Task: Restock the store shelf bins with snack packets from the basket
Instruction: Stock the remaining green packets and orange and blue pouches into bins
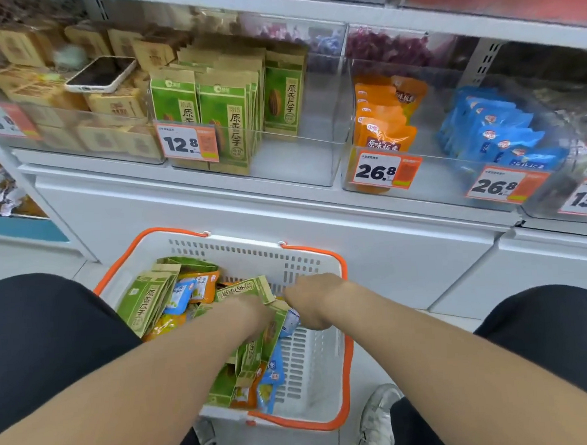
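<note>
The left hand [252, 314] and right hand [311, 301] reach among green, orange and blue snack packets [146, 301] in the near white basket [313, 367]; their fingers are hidden, so I cannot tell the grasp.

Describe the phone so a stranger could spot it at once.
Look at the row of clear bins above the basket. In the left one, full of brown packets, the phone lies flat on top, screen up. It is the only dark, glossy, white-edged slab among paper packs.
</note>
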A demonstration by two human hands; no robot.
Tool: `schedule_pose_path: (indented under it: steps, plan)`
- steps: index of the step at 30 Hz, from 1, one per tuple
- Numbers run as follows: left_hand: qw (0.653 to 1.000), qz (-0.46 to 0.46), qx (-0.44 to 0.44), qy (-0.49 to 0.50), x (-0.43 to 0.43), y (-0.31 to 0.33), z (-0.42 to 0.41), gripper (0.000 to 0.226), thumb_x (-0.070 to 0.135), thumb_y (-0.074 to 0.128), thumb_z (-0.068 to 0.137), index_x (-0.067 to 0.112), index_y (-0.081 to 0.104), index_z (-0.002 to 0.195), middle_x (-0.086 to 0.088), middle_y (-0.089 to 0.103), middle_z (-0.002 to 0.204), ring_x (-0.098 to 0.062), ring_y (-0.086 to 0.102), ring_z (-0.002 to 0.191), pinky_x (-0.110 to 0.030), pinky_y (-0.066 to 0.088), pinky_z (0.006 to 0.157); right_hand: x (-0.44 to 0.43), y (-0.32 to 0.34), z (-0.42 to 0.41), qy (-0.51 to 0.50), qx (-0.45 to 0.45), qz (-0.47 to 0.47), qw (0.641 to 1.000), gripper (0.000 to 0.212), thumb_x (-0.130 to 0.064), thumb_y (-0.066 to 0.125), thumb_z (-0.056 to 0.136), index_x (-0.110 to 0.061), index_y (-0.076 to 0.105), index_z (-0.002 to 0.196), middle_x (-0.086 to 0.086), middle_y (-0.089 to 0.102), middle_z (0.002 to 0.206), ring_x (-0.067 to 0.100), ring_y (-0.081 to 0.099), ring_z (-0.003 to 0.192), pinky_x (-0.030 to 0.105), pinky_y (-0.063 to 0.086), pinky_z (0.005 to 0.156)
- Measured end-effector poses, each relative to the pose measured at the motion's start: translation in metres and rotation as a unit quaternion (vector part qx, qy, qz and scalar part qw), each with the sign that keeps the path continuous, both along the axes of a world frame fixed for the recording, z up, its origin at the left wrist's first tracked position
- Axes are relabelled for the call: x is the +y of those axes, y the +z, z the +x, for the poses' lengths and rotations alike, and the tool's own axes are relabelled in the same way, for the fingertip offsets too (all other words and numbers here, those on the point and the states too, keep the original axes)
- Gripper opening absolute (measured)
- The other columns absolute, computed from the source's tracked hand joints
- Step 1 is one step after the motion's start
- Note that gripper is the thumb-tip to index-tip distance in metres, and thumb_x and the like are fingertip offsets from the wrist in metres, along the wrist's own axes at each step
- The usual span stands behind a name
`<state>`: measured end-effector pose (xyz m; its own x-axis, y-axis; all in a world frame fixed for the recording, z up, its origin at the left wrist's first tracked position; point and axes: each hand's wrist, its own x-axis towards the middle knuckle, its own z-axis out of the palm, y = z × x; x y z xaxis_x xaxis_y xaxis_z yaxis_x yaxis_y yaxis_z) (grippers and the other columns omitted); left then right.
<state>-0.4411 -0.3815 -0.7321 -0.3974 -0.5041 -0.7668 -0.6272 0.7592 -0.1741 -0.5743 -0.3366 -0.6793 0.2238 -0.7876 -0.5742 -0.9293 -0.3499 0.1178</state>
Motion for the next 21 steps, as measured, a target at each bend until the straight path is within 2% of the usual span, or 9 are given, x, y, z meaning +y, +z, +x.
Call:
schedule_pose_path:
  steps: [2, 4, 6, 8, 10, 14, 17, 19, 21]
  plan:
    - [0.999, 0.029, -0.012, 0.025, 0.003, -0.003, -0.003, 0.090, -0.009, 0.056, 0.095, 0.029, 0.016, 0.166, -0.012, 0.033, 0.164, -0.036, 0.048, 0.140, -0.046, 0.053, 0.101, -0.004, -0.003, -0.005, -0.006, -0.002, 0.008, 1.000, 0.025, -0.010, 0.058, 0.095, -0.015, 0.061, 0.119, 0.004, 0.062, 0.109, 0.025, 0.059, 0.087, 0.035, 0.044, 0.064]
    - [0.998, 0.044, -0.013, 0.036, 0.002, -0.010, -0.006, 0.092, -0.008, 0.054, 0.097, 0.028, 0.008, 0.167, -0.010, 0.026, 0.169, -0.035, 0.040, 0.147, -0.046, 0.048, 0.104, -0.007, -0.005, -0.010, -0.007, -0.005, 0.011, 1.000, 0.026, -0.010, 0.057, 0.096, -0.015, 0.059, 0.121, 0.004, 0.059, 0.106, 0.025, 0.058, 0.087, 0.036, 0.045, 0.065]
    - [0.998, 0.061, -0.006, 0.031, -0.005, -0.020, -0.008, 0.080, -0.007, 0.052, 0.097, 0.019, 0.020, 0.166, -0.010, 0.037, 0.164, -0.034, 0.048, 0.141, -0.039, 0.050, 0.099, -0.011, -0.005, -0.012, -0.007, -0.007, 0.010, 1.000, 0.023, -0.010, 0.056, 0.096, -0.016, 0.059, 0.118, 0.003, 0.056, 0.101, 0.025, 0.058, 0.087, 0.036, 0.046, 0.065]
    - [0.998, 0.057, 0.010, 0.016, -0.013, -0.025, -0.011, 0.062, -0.006, 0.054, 0.096, 0.008, 0.043, 0.155, -0.012, 0.055, 0.146, -0.033, 0.060, 0.126, -0.036, 0.054, 0.093, -0.015, -0.006, -0.013, -0.006, -0.008, 0.011, 1.000, 0.015, -0.010, 0.055, 0.096, -0.017, 0.055, 0.109, 0.002, 0.055, 0.098, 0.024, 0.059, 0.086, 0.035, 0.046, 0.065]
    - [0.999, 0.021, 0.046, 0.004, -0.017, -0.024, -0.015, 0.052, -0.004, 0.061, 0.094, 0.008, 0.057, 0.144, -0.012, 0.063, 0.134, -0.032, 0.065, 0.116, -0.036, 0.056, 0.088, -0.018, -0.006, -0.014, -0.004, -0.005, 0.014, 1.000, 0.013, -0.009, 0.055, 0.096, -0.019, 0.053, 0.105, 0.001, 0.053, 0.093, 0.024, 0.059, 0.087, 0.035, 0.046, 0.064]
    - [0.994, -0.040, 0.100, -0.032, -0.014, -0.015, -0.021, 0.038, 0.001, 0.069, 0.095, 0.009, 0.067, 0.132, -0.010, 0.065, 0.133, -0.029, 0.065, 0.119, -0.035, 0.053, 0.088, -0.023, -0.002, -0.016, -0.008, -0.007, 0.022, 1.000, 0.018, -0.009, 0.054, 0.096, -0.017, 0.058, 0.111, 0.001, 0.049, 0.093, 0.025, 0.059, 0.090, 0.037, 0.048, 0.067]
    - [0.989, -0.081, 0.103, -0.060, -0.013, -0.014, -0.019, 0.024, 0.015, 0.074, 0.095, 0.013, 0.070, 0.119, -0.008, 0.069, 0.123, -0.030, 0.070, 0.109, -0.038, 0.054, 0.077, -0.025, 0.006, -0.017, -0.021, -0.015, 0.027, 0.999, 0.018, -0.006, 0.052, 0.096, -0.014, 0.057, 0.112, 0.004, 0.050, 0.097, 0.024, 0.056, 0.084, 0.037, 0.049, 0.068]
    - [0.986, -0.096, 0.115, -0.067, -0.013, -0.010, -0.015, 0.022, 0.027, 0.075, 0.095, 0.018, 0.071, 0.115, -0.004, 0.070, 0.118, -0.028, 0.070, 0.105, -0.038, 0.052, 0.074, -0.025, 0.011, -0.018, -0.024, -0.018, 0.025, 0.999, 0.023, -0.005, 0.053, 0.095, -0.013, 0.058, 0.116, 0.003, 0.049, 0.091, 0.025, 0.057, 0.084, 0.037, 0.051, 0.069]
    - [0.984, -0.097, 0.146, -0.037, -0.015, -0.002, -0.013, 0.020, 0.034, 0.076, 0.092, 0.021, 0.072, 0.108, -0.002, 0.070, 0.112, -0.026, 0.070, 0.101, -0.037, 0.053, 0.074, -0.025, 0.016, -0.018, -0.035, -0.015, 0.028, 0.999, 0.016, -0.004, 0.052, 0.096, -0.012, 0.054, 0.110, 0.002, 0.043, 0.083, 0.025, 0.055, 0.082, 0.036, 0.048, 0.069]
